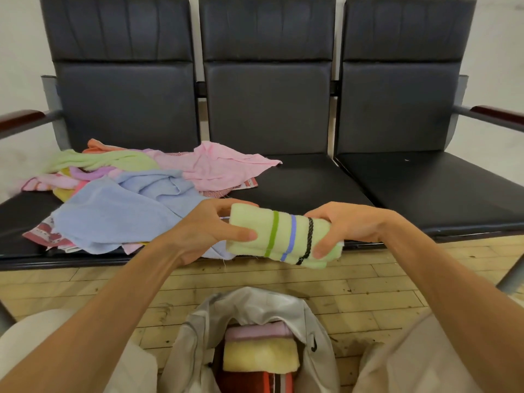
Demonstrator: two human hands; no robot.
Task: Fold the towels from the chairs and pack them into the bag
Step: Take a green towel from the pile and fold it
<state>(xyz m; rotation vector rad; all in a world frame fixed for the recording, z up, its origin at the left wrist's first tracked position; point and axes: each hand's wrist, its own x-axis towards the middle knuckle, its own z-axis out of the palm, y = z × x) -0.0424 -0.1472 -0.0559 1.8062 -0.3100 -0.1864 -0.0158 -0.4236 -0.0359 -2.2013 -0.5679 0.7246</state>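
Observation:
A folded light green towel point(280, 235) with green, blue and black stripes is held in the air in front of the chairs. My left hand point(209, 228) grips its left end, thumb in front. My right hand point(337, 228) grips its right end. Directly below, between my knees, stands an open grey bag point(255, 307) holding a folded pink towel point(258, 331), a folded yellow towel point(261, 360) and something red beneath. A loose pile lies on the left seat: a blue towel point(119, 214), a pink towel point(215, 168), a green towel point(102, 161) and others.
Three joined black chairs point(419, 191) stand against a white wall, with wooden armrests point(21, 117) at both ends. A pale wooden floor point(368, 296) runs between the seats and my knees.

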